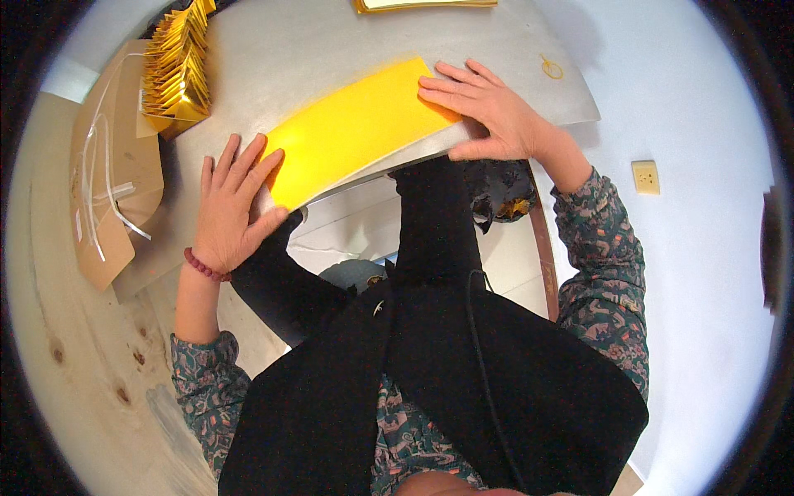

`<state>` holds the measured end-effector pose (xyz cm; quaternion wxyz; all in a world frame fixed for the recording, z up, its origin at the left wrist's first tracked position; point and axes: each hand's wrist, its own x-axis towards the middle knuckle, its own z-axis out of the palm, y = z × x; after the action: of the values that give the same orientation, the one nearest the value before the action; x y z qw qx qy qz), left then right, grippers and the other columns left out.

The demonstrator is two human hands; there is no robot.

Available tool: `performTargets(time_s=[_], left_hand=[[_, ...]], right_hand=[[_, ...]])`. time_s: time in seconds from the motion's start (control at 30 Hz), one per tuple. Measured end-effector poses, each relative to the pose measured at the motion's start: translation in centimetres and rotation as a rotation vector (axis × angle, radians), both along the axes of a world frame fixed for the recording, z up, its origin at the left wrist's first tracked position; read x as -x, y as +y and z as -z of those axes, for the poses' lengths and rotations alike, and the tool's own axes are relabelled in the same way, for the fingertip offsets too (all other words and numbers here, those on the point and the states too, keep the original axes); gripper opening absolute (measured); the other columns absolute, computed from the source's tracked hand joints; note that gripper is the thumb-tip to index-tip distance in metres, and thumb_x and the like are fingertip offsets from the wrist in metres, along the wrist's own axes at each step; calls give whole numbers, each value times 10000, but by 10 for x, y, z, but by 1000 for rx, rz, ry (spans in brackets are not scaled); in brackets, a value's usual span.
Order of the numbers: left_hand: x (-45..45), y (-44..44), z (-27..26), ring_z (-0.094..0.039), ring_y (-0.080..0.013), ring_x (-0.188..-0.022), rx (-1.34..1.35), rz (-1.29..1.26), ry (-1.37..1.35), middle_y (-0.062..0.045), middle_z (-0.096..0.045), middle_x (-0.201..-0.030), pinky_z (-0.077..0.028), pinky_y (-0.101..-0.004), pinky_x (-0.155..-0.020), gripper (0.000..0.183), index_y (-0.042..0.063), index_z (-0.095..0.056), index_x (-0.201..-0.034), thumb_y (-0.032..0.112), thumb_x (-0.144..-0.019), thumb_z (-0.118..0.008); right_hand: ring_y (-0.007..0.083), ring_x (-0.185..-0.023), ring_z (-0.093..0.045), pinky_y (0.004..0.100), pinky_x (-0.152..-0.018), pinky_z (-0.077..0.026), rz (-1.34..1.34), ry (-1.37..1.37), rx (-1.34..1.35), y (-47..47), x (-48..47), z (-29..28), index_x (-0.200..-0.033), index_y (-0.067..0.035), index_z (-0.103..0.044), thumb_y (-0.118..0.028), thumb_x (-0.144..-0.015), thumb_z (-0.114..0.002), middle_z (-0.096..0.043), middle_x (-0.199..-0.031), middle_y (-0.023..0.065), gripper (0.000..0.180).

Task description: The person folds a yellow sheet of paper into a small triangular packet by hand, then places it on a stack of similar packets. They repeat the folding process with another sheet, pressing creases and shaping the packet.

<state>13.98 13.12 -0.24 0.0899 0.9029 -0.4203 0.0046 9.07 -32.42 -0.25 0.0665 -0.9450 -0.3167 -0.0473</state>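
A long sheet of yellow paper lies near the front edge of the grey-white table. Its surface shines brightest towards the left end. My left hand, with a dark red bead bracelet at the wrist, rests flat with fingers spread at the sheet's left end. At the opposite end, my right hand is spread too, its fingertips touching the sheet and its thumb by the table edge. Neither hand is closed around anything.
A row of folded gold foil pieces stands at the far left, beside a cardboard piece with white strips. A paper stack lies at the back, a yellow loop at right. A black plastic bag sits below the table.
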Motion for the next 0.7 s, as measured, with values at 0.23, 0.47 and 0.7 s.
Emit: performTargets(time_s=[0.23,0.47,0.7], left_hand=[[22,-1,12,-352,-400,-1556,78,-14,-106,-32,-518,-1616,-219,-691,-1235,587,289,-630,-1467,265,-901,-783],[42,5,12,-664,-256,-1101,672,-73,167,-107,-749,-1106,-487,-390,-1040,148,3,-756,-1118,90,-1048,-659],[58,19,2,-549,-55,-830,989,-272,696,31,-655,-924,-449,-226,-759,202,-22,-745,-1053,155,-1089,-655]], right_hand=[[270,-1513,-445,546,-1300,-243,-3,0,-138,6,27,3,-1430,-193,-655,-240,-967,-743,-622,-1506,-15,474],[239,-1277,-649,425,-1177,-448,176,150,-682,18,55,-20,-1133,-47,-768,-108,-1030,-663,-755,-1279,74,160],[58,-831,-542,258,-751,-475,312,310,-946,43,78,-56,-961,17,-642,-144,-1057,-671,-598,-863,-15,190]])
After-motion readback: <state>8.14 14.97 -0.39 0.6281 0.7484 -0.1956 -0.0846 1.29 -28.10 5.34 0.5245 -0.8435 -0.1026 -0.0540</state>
